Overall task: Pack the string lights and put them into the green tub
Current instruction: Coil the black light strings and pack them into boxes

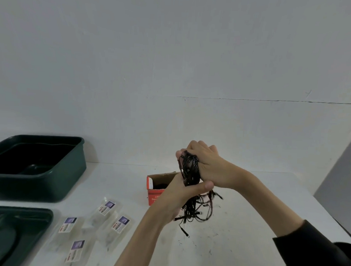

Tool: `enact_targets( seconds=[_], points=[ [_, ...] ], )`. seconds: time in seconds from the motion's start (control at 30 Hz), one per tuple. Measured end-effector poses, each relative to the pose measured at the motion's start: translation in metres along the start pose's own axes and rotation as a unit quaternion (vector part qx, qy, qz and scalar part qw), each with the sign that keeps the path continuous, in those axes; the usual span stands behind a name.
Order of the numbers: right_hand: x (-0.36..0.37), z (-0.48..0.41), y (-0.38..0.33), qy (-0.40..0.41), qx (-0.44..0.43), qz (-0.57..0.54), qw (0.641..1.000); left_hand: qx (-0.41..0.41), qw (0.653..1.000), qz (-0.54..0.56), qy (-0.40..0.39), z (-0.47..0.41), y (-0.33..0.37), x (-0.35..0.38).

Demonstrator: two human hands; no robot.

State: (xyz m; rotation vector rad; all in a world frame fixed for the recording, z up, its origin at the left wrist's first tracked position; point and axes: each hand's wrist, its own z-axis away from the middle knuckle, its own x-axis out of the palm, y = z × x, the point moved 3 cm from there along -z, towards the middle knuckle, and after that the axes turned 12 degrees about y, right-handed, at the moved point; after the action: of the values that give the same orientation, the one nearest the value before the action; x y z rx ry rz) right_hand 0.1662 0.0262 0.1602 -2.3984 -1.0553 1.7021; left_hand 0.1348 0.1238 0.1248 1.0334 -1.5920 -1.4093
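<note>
Black sleeve (315,255) of the right arm sits closest, its forearm reaching in over the white table (247,215). At far left the green tub (69,175) stands open, well apart from the hands, probably waiting for finished packs; what looks like its lid (18,227) lies in front of it. The right hand (209,166) curls round the top of the string lights (189,167), a black wire bundle held above the table. The left hand (178,198) clamps the bundle lower down, thumb across, seemingly squeezing the coil to fit the open red box (154,193) just behind. Loose ends dangle below. Labelled clear packets (108,208) lie near the lid.
</note>
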Motion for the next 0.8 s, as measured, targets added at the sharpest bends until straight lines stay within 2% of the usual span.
enact_targets(
  seconds=[0.1,0.17,0.27,0.33,0.43,0.53,0.63,0.67,0.7,0.73,0.77,0.8],
  points=[
    [-0.016,0.003,-0.012,0.011,0.063,-0.127,0.99,0.013,1.0,-0.021,0.006,0.005,-0.006,0.002],
    [-0.016,0.008,-0.001,0.046,0.138,-0.222,0.964,-0.011,1.0,-0.016,-0.007,0.01,-0.002,0.001],
    [-0.012,0.016,0.013,0.058,0.209,-0.235,0.948,-0.042,0.995,-0.084,-0.022,0.014,0.0,-0.008],
    [-0.009,0.024,0.019,0.096,0.238,-0.287,0.923,-0.056,0.99,-0.129,-0.018,0.018,-0.002,-0.014],
    [0.007,0.032,0.029,0.151,0.305,-0.38,0.86,-0.029,0.989,-0.13,0.059,0.023,-0.004,-0.018],
    [0.039,0.046,0.023,0.117,0.362,-0.471,0.796,0.055,0.984,-0.11,0.133,0.024,-0.007,-0.014],
    [0.075,0.066,0.0,0.078,0.308,-0.561,0.765,0.11,0.975,-0.109,0.16,0.023,0.0,-0.007],
    [0.086,0.071,-0.008,0.055,0.31,-0.622,0.717,0.101,0.973,-0.098,0.185,0.022,-0.001,-0.008],
    [0.095,0.073,-0.017,0.035,0.327,-0.693,0.642,0.08,0.975,-0.055,0.202,0.021,-0.002,-0.01],
    [0.101,0.073,-0.023,0.04,0.351,-0.701,0.619,0.053,0.976,0.0,0.211,0.018,-0.004,-0.013],
    [0.106,0.074,-0.027,0.047,0.358,-0.678,0.64,0.032,0.974,0.056,0.217,0.016,-0.009,-0.016],
    [0.112,0.074,-0.027,0.054,0.359,-0.629,0.687,0.012,0.966,0.116,0.229,0.013,-0.015,-0.02]
  ],
)
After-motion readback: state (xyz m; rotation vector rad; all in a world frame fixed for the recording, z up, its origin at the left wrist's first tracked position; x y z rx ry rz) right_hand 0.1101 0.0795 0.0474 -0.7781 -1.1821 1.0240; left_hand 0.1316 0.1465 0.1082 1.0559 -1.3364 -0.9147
